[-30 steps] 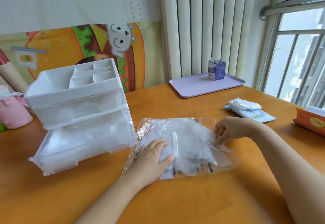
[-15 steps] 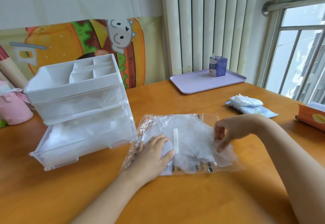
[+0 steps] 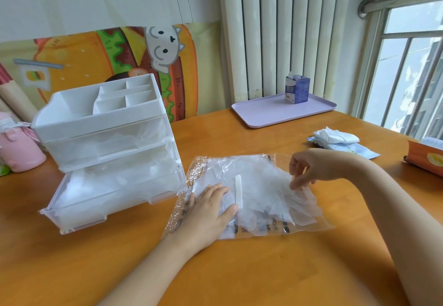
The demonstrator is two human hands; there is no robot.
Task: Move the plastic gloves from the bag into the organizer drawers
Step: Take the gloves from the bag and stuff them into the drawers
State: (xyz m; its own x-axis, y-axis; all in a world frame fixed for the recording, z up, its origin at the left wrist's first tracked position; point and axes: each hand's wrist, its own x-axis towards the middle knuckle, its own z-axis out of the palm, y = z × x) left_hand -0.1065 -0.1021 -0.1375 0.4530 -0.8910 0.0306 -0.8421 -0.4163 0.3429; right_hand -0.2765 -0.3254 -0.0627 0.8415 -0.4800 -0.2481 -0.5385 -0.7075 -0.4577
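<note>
- Orange wooden table (image 3: 263, 269) carries everything, with the work laid close in front of you so that both arms reach it without stretching.
- Your organizer (image 3: 103, 123) stands at the left, just beside the bag, which keeps each carry short.
- Its lower drawer (image 3: 107, 193) is pulled out towards you with its open top exposed. White film already shows inside, so you have a ready place to drop the next load. The upper drawer looks pushed in.
- A lilac tray (image 3: 271, 113) with a small carton (image 3: 297, 89) on it sits well back by the radiator, clear of your work.
- The bag (image 3: 311, 224) lies flat on the table between your hands, its mouth apparently towards your right, so gloves can slide out sideways instead of being lifted.
- The gloves (image 3: 263, 185) are a crumpled white heap, mostly inside the bag, with some spilling over its right edge.
- Your left hand (image 3: 206, 212) lies flat, fingers straight, pressing the bag's left end down. I judge that it serves as an anchor, so the slippery bag does not follow when you pull.
- Your right hand (image 3: 309, 171) hangs over the heap with fingers curled down, the tips pinching the top film. Blur hides how many gloves are caught.
- Thin film clings, so expect several to come together.
</note>
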